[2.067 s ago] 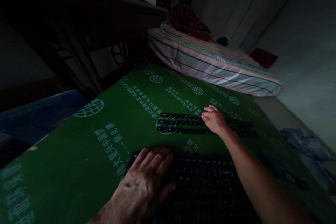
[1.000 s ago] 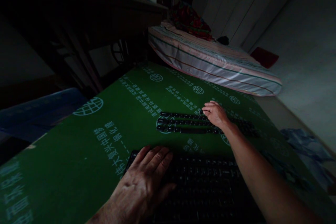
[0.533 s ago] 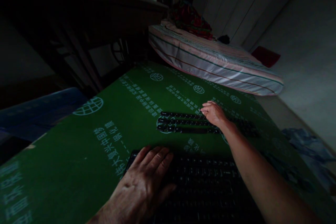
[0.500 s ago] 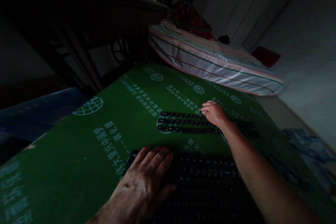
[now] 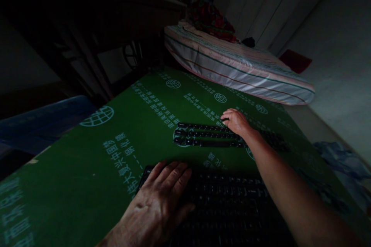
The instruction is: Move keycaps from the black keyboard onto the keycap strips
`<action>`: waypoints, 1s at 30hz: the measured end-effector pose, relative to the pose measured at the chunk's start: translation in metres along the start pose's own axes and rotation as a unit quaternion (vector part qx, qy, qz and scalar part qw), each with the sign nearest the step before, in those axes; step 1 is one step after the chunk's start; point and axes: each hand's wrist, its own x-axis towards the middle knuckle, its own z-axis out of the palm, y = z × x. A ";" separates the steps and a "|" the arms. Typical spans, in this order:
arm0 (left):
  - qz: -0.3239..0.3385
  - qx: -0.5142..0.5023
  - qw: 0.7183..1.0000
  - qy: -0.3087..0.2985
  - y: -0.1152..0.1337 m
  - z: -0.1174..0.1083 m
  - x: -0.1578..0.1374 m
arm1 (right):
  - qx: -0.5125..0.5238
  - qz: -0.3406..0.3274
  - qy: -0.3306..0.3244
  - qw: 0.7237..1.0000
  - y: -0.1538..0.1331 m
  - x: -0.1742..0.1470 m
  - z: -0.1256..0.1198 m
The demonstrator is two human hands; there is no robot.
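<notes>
Left hand lies flat, fingers outstretched, at the keyboard's 10 o'clock; right hand, beyond at 12, pinches what looks like a key.
The key should be light, stiff, slick: best held by its sides. Loose keys lie in rows toward 12. Lettering on the green board includes 中国梦; key legends are illegible.

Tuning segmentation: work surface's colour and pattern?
The work surface is green with pale blue globes and lettering; head view.
</notes>
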 end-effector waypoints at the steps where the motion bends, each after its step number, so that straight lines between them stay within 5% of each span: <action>1: -0.002 -0.001 1.000 0.001 0.000 0.000 0.000 | 0.001 0.000 -0.002 1.000 0.001 0.001 0.000; 30: -0.004 -0.012 1.000 0.003 0.000 0.003 0.000 | 0.068 0.039 -0.014 0.997 0.007 0.011 0.004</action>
